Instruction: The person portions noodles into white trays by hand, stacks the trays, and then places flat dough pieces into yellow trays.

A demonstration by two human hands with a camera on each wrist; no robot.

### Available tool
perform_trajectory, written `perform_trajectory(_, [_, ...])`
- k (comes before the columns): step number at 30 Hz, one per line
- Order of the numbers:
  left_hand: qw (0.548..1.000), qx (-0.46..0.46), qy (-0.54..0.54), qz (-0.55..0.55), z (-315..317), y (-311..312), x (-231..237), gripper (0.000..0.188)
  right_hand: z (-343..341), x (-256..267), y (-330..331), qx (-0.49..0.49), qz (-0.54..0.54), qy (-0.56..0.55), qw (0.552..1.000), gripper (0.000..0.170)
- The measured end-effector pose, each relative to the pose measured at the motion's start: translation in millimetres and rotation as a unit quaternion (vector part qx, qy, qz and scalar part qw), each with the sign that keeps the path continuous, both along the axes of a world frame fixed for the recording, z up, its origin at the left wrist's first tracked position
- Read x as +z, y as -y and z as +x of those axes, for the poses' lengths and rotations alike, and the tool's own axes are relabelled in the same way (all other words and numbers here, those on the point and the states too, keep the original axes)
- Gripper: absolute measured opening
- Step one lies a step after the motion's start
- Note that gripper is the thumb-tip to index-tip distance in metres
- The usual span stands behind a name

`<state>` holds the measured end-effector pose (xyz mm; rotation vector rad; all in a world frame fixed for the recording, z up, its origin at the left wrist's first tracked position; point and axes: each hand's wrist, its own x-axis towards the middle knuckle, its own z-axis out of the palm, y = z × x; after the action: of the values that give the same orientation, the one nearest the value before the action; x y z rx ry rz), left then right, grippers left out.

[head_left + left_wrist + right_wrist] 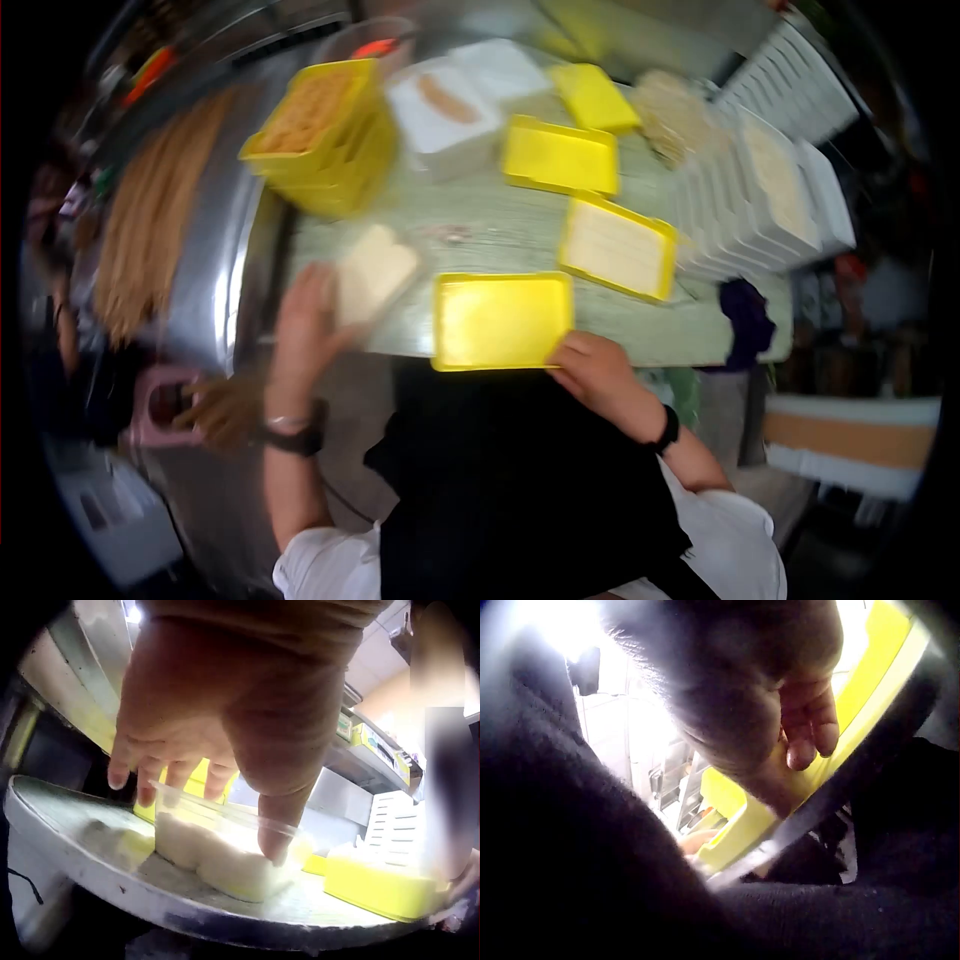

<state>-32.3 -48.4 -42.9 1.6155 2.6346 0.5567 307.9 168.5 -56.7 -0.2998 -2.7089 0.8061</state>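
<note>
My left hand [312, 320] is beside a clear container of pale food [375, 272] near the table's left front. Seen from the left wrist, the left hand [225, 720] spans the clear container [217, 859], its fingers spread and fairly straight, its thumb against the near side. My right hand [597, 372] pinches the near right corner of an empty-looking shallow yellow tray [503, 320] at the table's front edge. In the right wrist view the right hand [772, 712] has its fingers and thumb about the wall of the yellow tray [739, 832].
A pale-filled yellow tray [618, 248] and another yellow tray [560, 157] lie behind. Stacked yellow crates [340, 160] stand back left, white tubs [445, 140] beside them, slotted white crates [745, 205] at right. A dark cloth [745, 322] hangs at the right edge.
</note>
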Motion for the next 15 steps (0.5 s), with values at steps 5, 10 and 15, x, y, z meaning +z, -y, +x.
perform_trajectory(5, [0.998, -0.025, 0.029, 0.040, -7.5, -14.9, 11.2, 0.052, -2.3, 0.3, 1.5, -0.009, 0.007, 0.003, 1.000, 0.019])
perform_trajectory(10, [0.990, -0.098, 0.006, 0.100, 3.3, -60.7, 12.7, 0.022, -4.6, 8.3, 6.0, -0.022, -0.018, -0.020, 0.999, 0.020])
perform_trajectory(15, [0.989, -0.130, 0.012, 0.074, 9.2, -86.0, 0.6, 0.022, -2.2, 7.7, 3.2, -0.011, -0.032, -0.018, 0.999, 0.018])
